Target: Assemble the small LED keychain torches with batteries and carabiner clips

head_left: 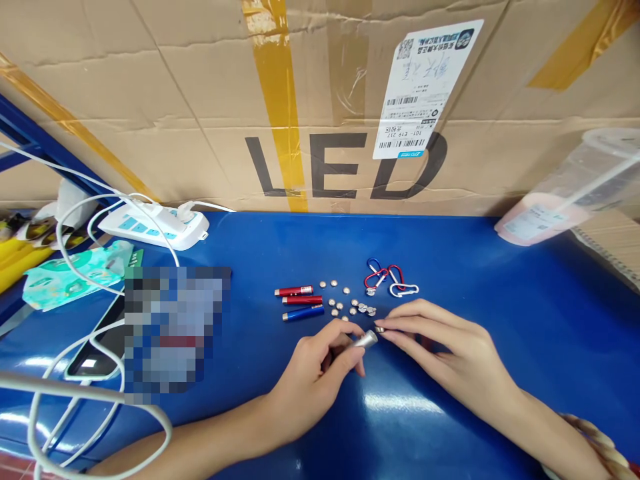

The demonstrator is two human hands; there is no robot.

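Note:
My left hand [313, 373] is closed around a silver penlight tube [367, 339], one end pointing up and to the right. Close to that end, my right hand [453, 340] pinches a small button cell [379, 329] between thumb and fingertips; a narrow gap seems to separate the two. Behind my hands lie several loose button cells [346, 291] and a few small silver end caps [371, 311]. To their left are two red penlight tubes [303, 301] and a blue penlight tube [303, 313]. Carabiner clips in blue, red and white [404, 290] sit in a cluster behind my right hand.
A large cardboard box [200, 153] walls off the back of the blue table [260, 247]. At left are a white power strip [150, 225], loose white cables, a tissue pack [75, 273], a phone [97, 347] and a blurred-out item. A pink-and-clear container [543, 217] stands back right.

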